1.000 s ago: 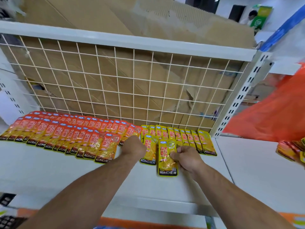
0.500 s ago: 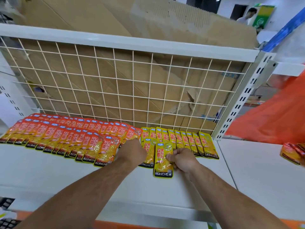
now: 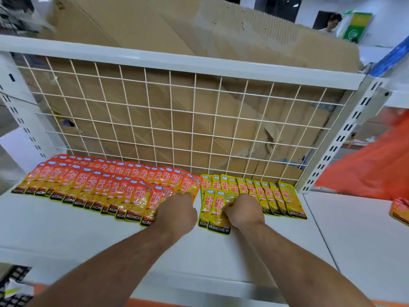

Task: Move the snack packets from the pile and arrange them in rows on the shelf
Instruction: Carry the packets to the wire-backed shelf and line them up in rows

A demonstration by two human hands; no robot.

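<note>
Two overlapping rows of orange snack packets (image 3: pixel 106 187) lie on the left of the white shelf (image 3: pixel 66 231). To their right runs a back row of yellow packets (image 3: pixel 265 193). In front of it lie two yellow packets, and my right hand (image 3: pixel 242 212) pinches the front yellow packet (image 3: pixel 218 220) by its right side. My left hand (image 3: pixel 177 210) rests knuckles-up on the right end of the front orange row; its fingers curl under, out of sight. Part of the packet pile (image 3: pixel 400 210) shows at the right edge.
A white wire grid (image 3: pixel 177 120) backs the shelf, with flattened cardboard (image 3: pixel 155 36) behind it. A slotted upright (image 3: pixel 340 138) stands at the right. An orange plastic bag (image 3: pixel 376 165) hangs over the adjoining shelf. A person (image 3: pixel 330 22) stands far back.
My right hand has slid the yellow packet back and left until it overlaps the other front-row yellow packet. My left hand shifted left, off the yellow packet and onto the end orange one.
</note>
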